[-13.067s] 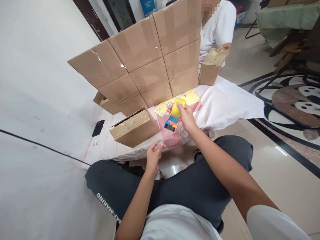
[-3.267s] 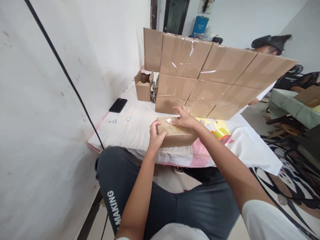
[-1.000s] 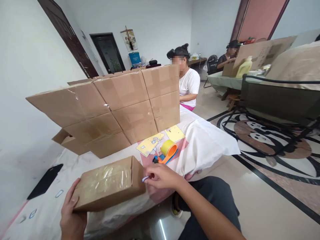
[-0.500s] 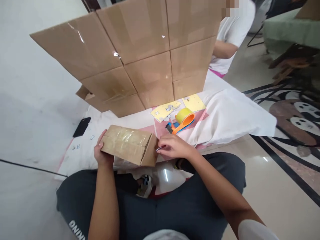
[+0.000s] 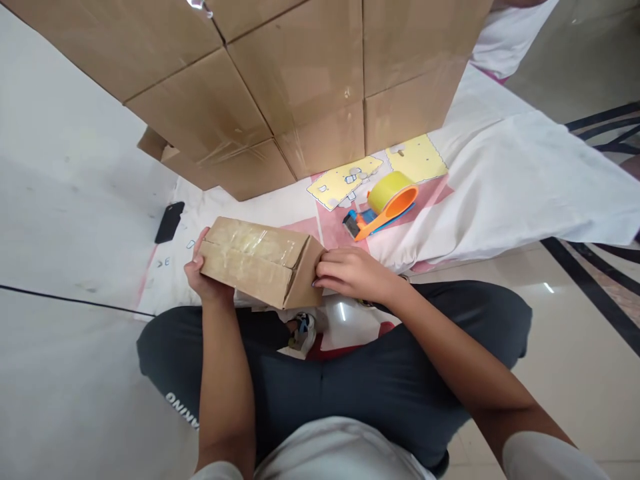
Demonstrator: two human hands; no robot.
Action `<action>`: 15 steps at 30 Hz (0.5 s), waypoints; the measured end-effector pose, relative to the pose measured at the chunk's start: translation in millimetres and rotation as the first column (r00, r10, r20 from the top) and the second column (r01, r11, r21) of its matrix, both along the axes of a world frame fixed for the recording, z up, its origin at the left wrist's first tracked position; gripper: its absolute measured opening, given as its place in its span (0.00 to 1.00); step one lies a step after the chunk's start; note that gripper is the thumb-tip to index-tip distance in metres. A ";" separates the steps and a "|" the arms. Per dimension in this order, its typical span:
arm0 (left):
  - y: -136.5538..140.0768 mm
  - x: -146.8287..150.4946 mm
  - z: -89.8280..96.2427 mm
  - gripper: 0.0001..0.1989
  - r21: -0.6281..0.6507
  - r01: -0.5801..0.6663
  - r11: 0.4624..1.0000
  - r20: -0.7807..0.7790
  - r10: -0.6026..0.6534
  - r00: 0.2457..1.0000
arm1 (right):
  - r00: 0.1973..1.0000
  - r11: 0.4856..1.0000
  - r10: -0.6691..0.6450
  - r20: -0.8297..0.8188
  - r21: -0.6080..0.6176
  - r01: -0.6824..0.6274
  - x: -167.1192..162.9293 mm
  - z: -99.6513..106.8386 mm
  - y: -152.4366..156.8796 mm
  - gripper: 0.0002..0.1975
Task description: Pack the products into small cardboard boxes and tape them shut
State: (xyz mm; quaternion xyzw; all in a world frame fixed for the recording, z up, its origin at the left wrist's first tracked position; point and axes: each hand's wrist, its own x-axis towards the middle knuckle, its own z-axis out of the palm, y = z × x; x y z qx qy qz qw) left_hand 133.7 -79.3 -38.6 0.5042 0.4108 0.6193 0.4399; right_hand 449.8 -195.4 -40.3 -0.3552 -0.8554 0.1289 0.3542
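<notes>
A small cardboard box (image 5: pixel 250 260), with clear tape shining along its top seam, is held up over my lap. My left hand (image 5: pixel 205 273) grips its left end, the thumb on the side and the fingers partly hidden underneath. At the box's right end, my right hand (image 5: pixel 345 272) is closed with bent fingers against the end face. A tiny bluish tip shows by these fingertips; what it belongs to I cannot make out. Beyond my right hand lies an orange tape dispenser (image 5: pixel 383 207) with a yellowish roll on the bed sheet.
A big wall of taped cardboard (image 5: pixel 305 87) stands upright across the bed behind the box. A black phone (image 5: pixel 169 222) lies at the left near the wall. White sheet (image 5: pixel 520 180) spreads to the right. Part of another person in white (image 5: pixel 510 37) shows at top right.
My view has tipped downward, so the surroundings sit higher in the picture. The left hand keeps its hold on the box. My right hand's fingers now lie closer against the box's end.
</notes>
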 end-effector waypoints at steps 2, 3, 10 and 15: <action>-1.7 3.6 0.4 0.34 0.016 -0.009 1.000 0.083 0.007 0.996 | 1.000 1.000 -0.016 0.021 0.023 0.015 -1.6 0.6 -0.7 0.15; -2.7 5.2 0.6 0.32 0.023 -0.010 1.000 0.125 0.007 0.992 | 0.999 0.999 -0.026 0.030 0.035 0.024 -2.3 1.0 -1.0 0.15; -7.0 9.7 2.7 0.28 0.032 -0.010 0.999 0.188 0.004 0.982 | 0.972 0.983 -0.180 -0.153 0.006 0.183 -6.1 -3.1 -1.4 0.17; -4.1 10.0 3.6 0.28 0.022 0.001 1.000 0.175 -0.005 0.984 | 0.917 0.948 -0.245 -0.313 -0.274 0.160 -13.1 -7.7 0.8 0.34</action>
